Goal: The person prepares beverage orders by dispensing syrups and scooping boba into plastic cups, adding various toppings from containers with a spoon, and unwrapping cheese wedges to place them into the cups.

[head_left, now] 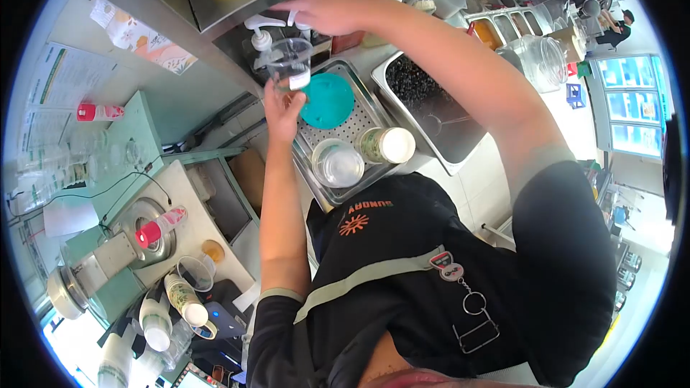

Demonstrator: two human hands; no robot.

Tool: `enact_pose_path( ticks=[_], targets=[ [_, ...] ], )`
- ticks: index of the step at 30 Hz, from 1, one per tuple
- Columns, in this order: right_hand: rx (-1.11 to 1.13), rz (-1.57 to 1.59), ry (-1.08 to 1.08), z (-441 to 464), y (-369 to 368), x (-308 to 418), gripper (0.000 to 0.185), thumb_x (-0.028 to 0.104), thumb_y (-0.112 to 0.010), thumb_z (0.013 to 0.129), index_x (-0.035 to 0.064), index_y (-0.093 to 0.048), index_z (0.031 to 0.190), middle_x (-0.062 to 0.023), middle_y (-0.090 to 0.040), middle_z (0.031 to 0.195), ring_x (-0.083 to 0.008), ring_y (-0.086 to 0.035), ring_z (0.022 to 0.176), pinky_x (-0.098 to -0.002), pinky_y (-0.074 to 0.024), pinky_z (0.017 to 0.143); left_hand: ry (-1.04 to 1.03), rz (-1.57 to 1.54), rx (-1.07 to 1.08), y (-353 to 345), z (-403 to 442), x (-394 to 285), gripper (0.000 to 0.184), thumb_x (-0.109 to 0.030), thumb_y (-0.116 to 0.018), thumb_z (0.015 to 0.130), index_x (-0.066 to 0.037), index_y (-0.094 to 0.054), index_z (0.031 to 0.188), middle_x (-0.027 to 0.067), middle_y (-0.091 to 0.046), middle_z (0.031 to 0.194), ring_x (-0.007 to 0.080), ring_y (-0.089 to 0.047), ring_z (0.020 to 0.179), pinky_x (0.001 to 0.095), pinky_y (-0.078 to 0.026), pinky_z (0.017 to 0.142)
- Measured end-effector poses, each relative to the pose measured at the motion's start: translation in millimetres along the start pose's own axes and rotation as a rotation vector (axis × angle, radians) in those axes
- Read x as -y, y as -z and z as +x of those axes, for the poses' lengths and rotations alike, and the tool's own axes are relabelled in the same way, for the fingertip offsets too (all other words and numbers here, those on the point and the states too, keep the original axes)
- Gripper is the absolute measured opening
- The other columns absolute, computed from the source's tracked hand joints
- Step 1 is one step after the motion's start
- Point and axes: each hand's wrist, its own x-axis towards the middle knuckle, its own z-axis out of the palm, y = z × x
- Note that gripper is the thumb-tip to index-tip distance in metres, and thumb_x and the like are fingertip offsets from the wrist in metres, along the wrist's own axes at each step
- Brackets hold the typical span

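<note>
At the far end of the holed tray (366, 116), our left hand (282, 109) grips a clear cup (290, 61), fingers curled around it, near a white pump (261, 37). Our right hand (327, 11) reaches among the pumps; we cannot tell whether its fingers press 1. Beside the cup lies a round teal piece (329, 102).

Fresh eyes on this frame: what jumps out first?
Probably the bright teal round item on the perforated steel tray, beside the clear cup in the left hand. Next, the bare right arm sweeping across the upper right, its right hand up at the white pump tops.
</note>
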Motion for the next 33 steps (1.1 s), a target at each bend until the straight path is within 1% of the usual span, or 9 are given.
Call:
enact_pose_path(
  ticks=[2,3,6,11,16,19,25,31,33],
  targets=[
    [0.300,-0.021,-0.444,-6,23,-14,0.038,0.022,-0.045,0.097,0.0193,-0.064,0.130,-0.0107,-0.066,0.127,-0.0308,-0.062,0.118,-0.0432,-0.0483,0.100,0.065,0.117,0.002,6,-9,3,0.081,0.000,-0.072,0.086,0.006,-0.023,0.150,0.0164,-0.056,0.128,0.0210,-0.061,0.104,0.0340,-0.053,0.085],
    [0.292,-0.019,-0.442,-2,22,-16,0.038,0.022,-0.045,0.097,0.0193,-0.064,0.130,-0.0107,-0.066,0.127,-0.0308,-0.062,0.118,-0.0432,-0.0483,0.100,0.100,0.146,0.014,4,-9,3,0.082,-0.001,-0.072,0.085,0.006,-0.024,0.150,0.0163,-0.055,0.129,0.0216,-0.061,0.105,0.0341,-0.053,0.086],
    [0.252,0.237,-0.765,17,14,-24,0.037,0.029,-0.047,0.097,0.0138,-0.065,0.125,-0.0119,-0.066,0.125,-0.0293,-0.062,0.117,-0.0409,-0.0486,0.098,0.095,0.177,0.036,-11,11,4,0.083,-0.002,-0.074,0.084,0.006,-0.024,0.150,0.0163,-0.054,0.131,0.0235,-0.061,0.109,0.0351,-0.052,0.093],
    [0.018,0.034,-0.577,50,-36,-48,0.036,0.030,-0.048,0.097,0.0127,-0.065,0.124,-0.0121,-0.067,0.123,-0.0292,-0.063,0.114,-0.0404,-0.0494,0.096,0.034,0.099,0.062,-26,48,-5,0.083,-0.002,-0.074,0.084,0.006,-0.024,0.150,0.0170,-0.053,0.134,0.0247,-0.059,0.114,0.0373,-0.048,0.098],
    [0.128,-0.142,-0.360,51,-56,-52,0.036,0.031,-0.049,0.097,0.0116,-0.066,0.122,-0.0122,-0.068,0.120,-0.0291,-0.064,0.112,-0.0399,-0.0503,0.094,-0.012,0.030,0.056,-26,46,8,0.084,-0.003,-0.076,0.082,0.005,-0.026,0.148,0.0166,-0.052,0.136,0.0247,-0.057,0.119,0.0376,-0.046,0.101],
    [0.170,-0.211,-0.316,50,-67,-53,0.036,0.031,-0.049,0.097,0.0109,-0.066,0.121,-0.0122,-0.069,0.118,-0.0290,-0.065,0.110,-0.0396,-0.0508,0.092,-0.031,0.002,0.060,-25,45,13,0.084,-0.002,-0.077,0.081,0.005,-0.027,0.147,0.0165,-0.052,0.135,0.0244,-0.056,0.120,0.0371,-0.047,0.100],
    [0.008,-0.187,-0.299,54,-33,-59,0.036,0.032,-0.050,0.096,0.0096,-0.067,0.119,-0.0124,-0.070,0.114,-0.0288,-0.066,0.107,-0.0391,-0.0518,0.090,-0.003,0.003,0.036,-27,46,9,0.082,0.002,-0.076,0.080,0.003,-0.028,0.146,0.0147,-0.055,0.131,0.0227,-0.058,0.116,0.0365,-0.049,0.098],
    [0.087,-0.382,-0.255,52,-77,-54,0.036,0.033,-0.051,0.096,0.0083,-0.068,0.116,-0.0125,-0.071,0.111,-0.0287,-0.067,0.104,-0.0385,-0.0528,0.087,-0.026,-0.024,0.053,-32,44,2,0.080,0.003,-0.075,0.081,0.001,-0.029,0.146,0.0143,-0.054,0.131,0.0225,-0.058,0.116,0.0361,-0.048,0.098],
    [0.017,-0.277,-0.261,53,-55,-56,0.036,0.032,-0.052,0.095,0.0067,-0.068,0.115,-0.0127,-0.071,0.110,-0.0293,-0.067,0.104,-0.0388,-0.0526,0.088,0.001,-0.044,0.084,-31,46,1,0.079,0.002,-0.075,0.081,0.001,-0.029,0.146,0.0144,-0.053,0.132,0.0227,-0.058,0.117,0.0363,-0.048,0.099]
  ],
)
